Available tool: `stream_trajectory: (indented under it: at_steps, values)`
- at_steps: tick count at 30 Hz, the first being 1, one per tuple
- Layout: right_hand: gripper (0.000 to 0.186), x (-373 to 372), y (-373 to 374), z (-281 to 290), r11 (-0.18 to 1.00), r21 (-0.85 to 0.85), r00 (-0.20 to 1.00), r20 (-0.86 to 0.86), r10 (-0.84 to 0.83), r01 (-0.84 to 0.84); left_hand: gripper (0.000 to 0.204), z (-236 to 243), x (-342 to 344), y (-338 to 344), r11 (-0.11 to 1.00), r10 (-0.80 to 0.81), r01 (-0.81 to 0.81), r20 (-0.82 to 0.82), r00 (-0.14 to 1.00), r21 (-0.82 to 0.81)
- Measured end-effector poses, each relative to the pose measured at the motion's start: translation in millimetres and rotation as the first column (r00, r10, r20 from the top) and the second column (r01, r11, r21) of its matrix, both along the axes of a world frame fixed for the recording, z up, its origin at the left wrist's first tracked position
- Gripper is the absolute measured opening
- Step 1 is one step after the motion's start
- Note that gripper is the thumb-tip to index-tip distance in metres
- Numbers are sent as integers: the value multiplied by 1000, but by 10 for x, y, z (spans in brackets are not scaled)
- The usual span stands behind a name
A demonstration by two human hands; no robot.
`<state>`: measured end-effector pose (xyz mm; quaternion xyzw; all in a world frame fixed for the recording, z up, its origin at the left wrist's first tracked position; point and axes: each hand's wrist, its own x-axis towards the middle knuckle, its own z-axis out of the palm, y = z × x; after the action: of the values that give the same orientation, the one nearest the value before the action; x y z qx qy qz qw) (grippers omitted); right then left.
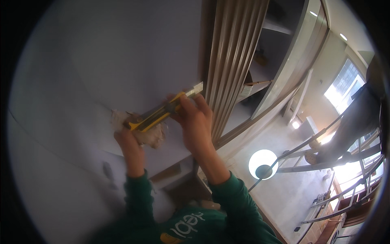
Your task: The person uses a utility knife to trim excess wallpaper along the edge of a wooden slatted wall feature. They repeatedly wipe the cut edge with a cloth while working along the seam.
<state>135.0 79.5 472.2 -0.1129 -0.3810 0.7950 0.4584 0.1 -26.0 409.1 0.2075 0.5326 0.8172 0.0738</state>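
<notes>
My right hand [194, 118] grips a yellow and dark utility knife [156, 116]. Its pale blade end points up and right, toward a ribbed panel. Close by, my left hand [129, 136] is closed at the knife's lower end, around a crumpled, whitish, see-through piece that looks like plastic film [152, 136]. The knife lies across part of that hand and hides some of its fingers. Whether the left fingers also touch the knife, I cannot tell. Behind both hands spreads a smooth grey surface [134, 49].
The ribbed beige panel [231, 53] stands right of my hands, beside open shelving [276, 49]. At right, another person's legs [349, 126] are on a metal ladder [361, 162]. A round bright lamp [263, 160] shows below, with a window [345, 85] beyond.
</notes>
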Motion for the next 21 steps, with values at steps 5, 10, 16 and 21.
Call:
stream_trajectory:
  at_steps: [5,10,16,21]
  values:
    - [22,-140,32,27,996,-82,994,-105,12,-20,23,185,-252,210,995,0,15,-148,989,96]
    - [22,-205,71,26,995,-96,982,-189,14,-32,26,416,-185,285,972,-114,118,-30,993,204]
    - [23,-235,51,92,992,-125,974,-226,-14,-14,27,641,-156,312,968,-131,146,-86,988,203]
    - [21,-253,24,358,997,-74,962,-272,-2,-19,27,785,-251,264,985,-68,114,-313,947,129]
